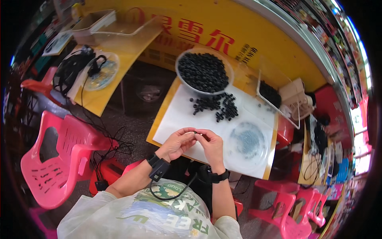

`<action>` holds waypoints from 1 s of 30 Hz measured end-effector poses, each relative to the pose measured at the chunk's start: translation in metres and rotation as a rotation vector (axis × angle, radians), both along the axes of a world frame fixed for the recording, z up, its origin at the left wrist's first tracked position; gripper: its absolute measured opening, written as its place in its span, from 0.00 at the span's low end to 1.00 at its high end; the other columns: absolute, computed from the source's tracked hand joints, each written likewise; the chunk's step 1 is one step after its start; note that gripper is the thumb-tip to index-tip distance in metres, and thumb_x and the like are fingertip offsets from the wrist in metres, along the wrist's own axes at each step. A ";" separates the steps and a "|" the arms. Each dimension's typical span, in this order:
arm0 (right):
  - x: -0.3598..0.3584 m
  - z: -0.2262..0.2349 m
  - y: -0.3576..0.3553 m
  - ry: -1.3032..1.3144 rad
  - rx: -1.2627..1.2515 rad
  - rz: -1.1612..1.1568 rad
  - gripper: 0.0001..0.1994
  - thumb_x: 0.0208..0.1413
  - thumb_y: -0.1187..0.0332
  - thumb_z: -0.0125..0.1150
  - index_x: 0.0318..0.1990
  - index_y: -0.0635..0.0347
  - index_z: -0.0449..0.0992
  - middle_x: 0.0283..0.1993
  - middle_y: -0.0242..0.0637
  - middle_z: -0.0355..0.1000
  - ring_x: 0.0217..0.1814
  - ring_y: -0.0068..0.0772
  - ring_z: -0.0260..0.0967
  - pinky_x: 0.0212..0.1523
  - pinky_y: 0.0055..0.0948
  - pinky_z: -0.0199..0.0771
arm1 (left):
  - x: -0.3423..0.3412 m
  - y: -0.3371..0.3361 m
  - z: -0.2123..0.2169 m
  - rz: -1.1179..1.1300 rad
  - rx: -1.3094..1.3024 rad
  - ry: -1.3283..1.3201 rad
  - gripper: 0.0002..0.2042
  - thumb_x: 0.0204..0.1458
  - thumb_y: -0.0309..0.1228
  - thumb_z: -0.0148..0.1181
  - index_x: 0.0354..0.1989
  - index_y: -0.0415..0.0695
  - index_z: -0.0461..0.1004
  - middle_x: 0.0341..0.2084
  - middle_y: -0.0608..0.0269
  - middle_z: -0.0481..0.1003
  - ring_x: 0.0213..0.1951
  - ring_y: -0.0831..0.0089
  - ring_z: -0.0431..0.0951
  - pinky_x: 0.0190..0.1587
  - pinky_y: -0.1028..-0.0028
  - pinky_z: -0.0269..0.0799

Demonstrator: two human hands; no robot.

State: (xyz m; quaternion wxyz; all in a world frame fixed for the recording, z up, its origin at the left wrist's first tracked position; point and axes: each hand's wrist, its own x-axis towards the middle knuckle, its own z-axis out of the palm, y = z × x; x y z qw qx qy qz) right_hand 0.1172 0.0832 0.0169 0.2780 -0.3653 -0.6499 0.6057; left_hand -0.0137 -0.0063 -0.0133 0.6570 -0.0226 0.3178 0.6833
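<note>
Clearly, the nearest thing that could trouble you is the black cable (pixel 167 199) looping from the device on your left wrist (pixel 158 169) over your shirt (pixel 171 217); if it snagged, it could tug that wrist and spoil your pinch. Just past it, your fingertips meet on a small dark piece (pixel 195 132), above the near part of the white sheet (pixel 171 119). It is mostly covered, so its exact shape is hard to tell. A sweaty or uneven grip could let it slip, and being so near the edge, it might drop towards your lap.

Your left hand (pixel 177 144) comes in slantwise, palm partly turned up, thumb and forefinger together on the piece, the other fingers curled. Your right hand (pixel 211 147) stands steeper, its back towards you, thumb and forefinger closing on the same spot from the other side.

To the right lies a round clear dish (pixel 260 158) with bluish bits in it; a careless elbow could jog it. Farther off, loose black pieces (pixel 227 108) spread in front of the heaped bowl (pixel 230 75); a sweeping reach could scatter them. A clear bin (pixel 285 116) of dark pieces leans beyond, at the right.
</note>
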 end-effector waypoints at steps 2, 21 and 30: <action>0.008 0.002 -0.006 -0.060 0.301 -0.038 0.08 0.54 0.71 0.65 0.41 0.63 0.82 0.38 0.35 0.78 0.35 0.27 0.74 0.35 0.23 0.72 | 0.002 -0.002 -0.003 -0.048 -0.019 0.045 0.13 0.59 0.25 0.59 0.52 0.40 0.72 0.41 0.62 0.77 0.42 0.75 0.80 0.46 0.79 0.79; 0.134 -0.009 0.067 -0.630 0.879 -0.280 0.06 0.47 0.77 0.64 0.35 0.61 0.81 0.34 0.43 0.73 0.39 0.49 0.72 0.41 0.41 0.72 | 0.002 0.001 -0.004 -0.075 -0.037 0.129 0.13 0.59 0.21 0.57 0.52 0.35 0.72 0.45 0.54 0.77 0.45 0.70 0.79 0.51 0.77 0.78; 0.139 -0.001 0.065 -0.642 0.791 -0.161 0.08 0.48 0.79 0.62 0.37 0.62 0.80 0.36 0.44 0.72 0.41 0.48 0.72 0.43 0.40 0.72 | 0.000 -0.001 -0.006 -0.096 -0.010 0.131 0.12 0.60 0.22 0.56 0.51 0.36 0.72 0.44 0.56 0.77 0.44 0.71 0.79 0.50 0.77 0.78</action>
